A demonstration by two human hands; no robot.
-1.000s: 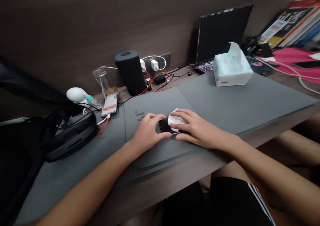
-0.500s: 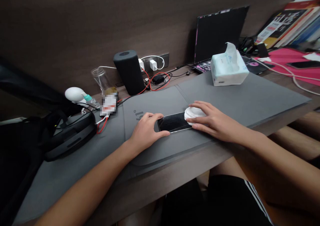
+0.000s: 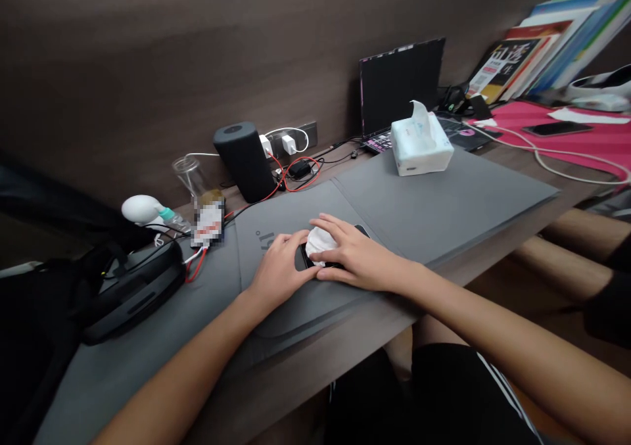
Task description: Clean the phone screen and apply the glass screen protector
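A black smartphone lies flat, screen up, on the grey desk mat, mostly covered by my hands. My left hand grips its left end, thumb along the near edge and fingers along the far edge. On the screen, close to that end, is a folded white tissue. My right hand presses the tissue against the glass with its fingers bent over it. The fingertips of both hands almost meet at the near edge.
Behind the grey desk mat stand a black speaker, a glass bottle and a laptop. A tissue pack sits on the mat. Far right are leaning books; at left, a black headset-like device. Another person's legs show at right.
My right hand has slid the tissue leftward along the phone screen, from its right end to beside my left hand. My left hand keeps its hold. The view has turned slightly right.
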